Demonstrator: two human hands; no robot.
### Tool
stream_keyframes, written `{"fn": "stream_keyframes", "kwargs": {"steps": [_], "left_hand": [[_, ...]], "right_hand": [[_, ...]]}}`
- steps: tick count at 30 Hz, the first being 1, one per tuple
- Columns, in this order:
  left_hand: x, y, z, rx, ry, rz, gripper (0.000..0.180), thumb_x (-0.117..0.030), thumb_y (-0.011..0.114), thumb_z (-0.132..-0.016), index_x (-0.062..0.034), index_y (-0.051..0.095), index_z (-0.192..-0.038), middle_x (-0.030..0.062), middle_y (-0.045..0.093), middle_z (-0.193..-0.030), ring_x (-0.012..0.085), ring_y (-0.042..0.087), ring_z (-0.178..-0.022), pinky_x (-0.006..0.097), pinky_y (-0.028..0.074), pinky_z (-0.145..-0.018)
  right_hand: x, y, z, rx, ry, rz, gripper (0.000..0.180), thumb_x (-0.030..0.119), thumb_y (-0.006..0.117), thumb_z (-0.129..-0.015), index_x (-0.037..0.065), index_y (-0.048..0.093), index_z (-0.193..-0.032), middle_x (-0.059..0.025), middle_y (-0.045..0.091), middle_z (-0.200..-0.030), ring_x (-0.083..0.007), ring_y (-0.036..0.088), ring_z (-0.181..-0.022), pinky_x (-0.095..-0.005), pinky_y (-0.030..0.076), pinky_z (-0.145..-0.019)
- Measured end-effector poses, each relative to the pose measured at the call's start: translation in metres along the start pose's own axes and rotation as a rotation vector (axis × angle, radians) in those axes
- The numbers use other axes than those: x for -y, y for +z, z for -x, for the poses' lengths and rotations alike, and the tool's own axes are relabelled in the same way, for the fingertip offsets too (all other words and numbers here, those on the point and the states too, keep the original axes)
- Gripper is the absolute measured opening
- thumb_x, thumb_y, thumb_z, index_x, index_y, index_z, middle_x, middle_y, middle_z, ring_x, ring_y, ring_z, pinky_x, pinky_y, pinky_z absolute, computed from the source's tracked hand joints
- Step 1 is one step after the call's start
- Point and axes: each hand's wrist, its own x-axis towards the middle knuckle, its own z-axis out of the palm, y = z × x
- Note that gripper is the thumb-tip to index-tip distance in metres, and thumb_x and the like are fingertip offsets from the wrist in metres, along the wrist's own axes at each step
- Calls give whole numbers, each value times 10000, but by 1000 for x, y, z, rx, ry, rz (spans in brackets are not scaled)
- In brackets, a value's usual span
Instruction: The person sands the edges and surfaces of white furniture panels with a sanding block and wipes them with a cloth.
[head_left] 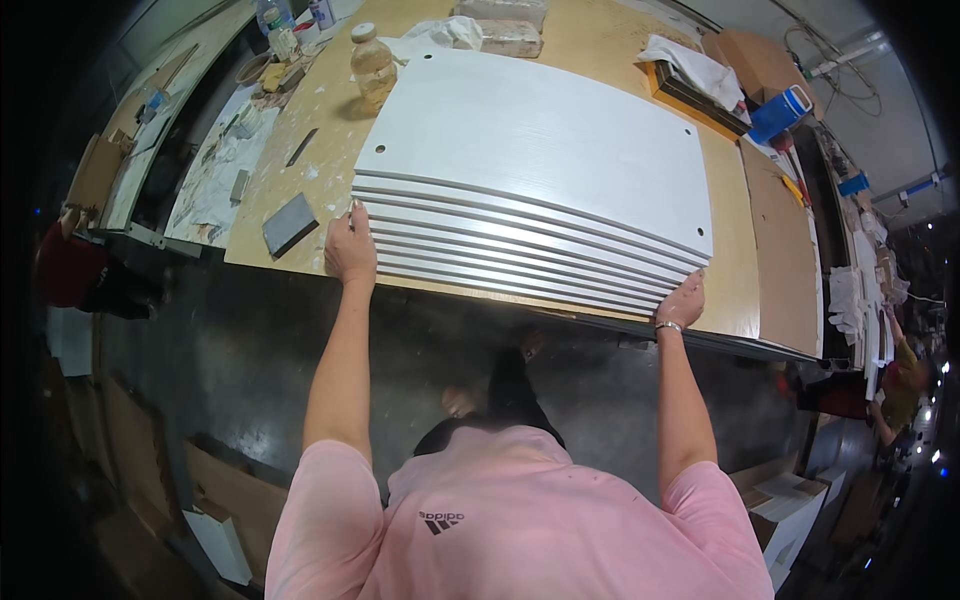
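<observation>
A stack of white rectangular panels (540,125) lies on the workbench, its front edges stepped like stairs toward me. The top panel has a small dark hole near each corner. My left hand (350,245) grips the stack's left end, thumb up along the edge. At the right front corner, my right hand (683,300) is closed on the panels' other end, with a bracelet at its wrist. The undersides of both hands' fingers are hidden. Close to my left hand lies a dark grey sanding block (290,226).
The wooden workbench (735,290) holds a jar of yellowish liquid (373,68) and a thin dark strip (301,147) at left. Behind are wrapped blocks (510,38); at right, a cloth (690,68) and a blue bottle (780,115). Other people (85,265) stand at both sides.
</observation>
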Motion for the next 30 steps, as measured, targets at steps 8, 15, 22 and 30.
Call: {"fn": "stream_keyframes", "kwargs": {"steps": [8,15,22,30], "left_hand": [[14,15,-4,20,40,-1,474,-501,535,-951,-75,742,-970,180,673,-959,401,637,-903,508,476,-740],[-9,0,-29,-21,324,152,409,-346,561,-977,-6,660,-1181,201,646,-1024,362,609,-986,429,464,-862],[-35,15,-39,-91,388,4,364,-334,568,-976,20,618,-905,188,607,-922,380,572,-891,464,446,-793],[-25,20,-41,-171,360,67,406,-357,586,-965,37,598,-866,196,597,-879,396,573,-846,474,439,-746]], "right_hand": [[-3,-7,-18,150,-79,-35,526,450,425,-1020,-2,692,-1004,-264,689,-895,-443,648,-858,-502,485,-765],[29,-22,-42,102,-310,-42,446,420,491,-996,21,674,-1078,-183,616,-1002,-365,586,-928,-437,460,-847],[68,9,-32,-61,-116,133,529,466,489,-986,-39,641,-1030,-213,627,-1067,-393,556,-1087,-484,436,-932],[63,8,-37,-58,-98,147,463,423,538,-964,-30,625,-1007,-219,630,-1018,-405,582,-988,-504,457,-850]]}}
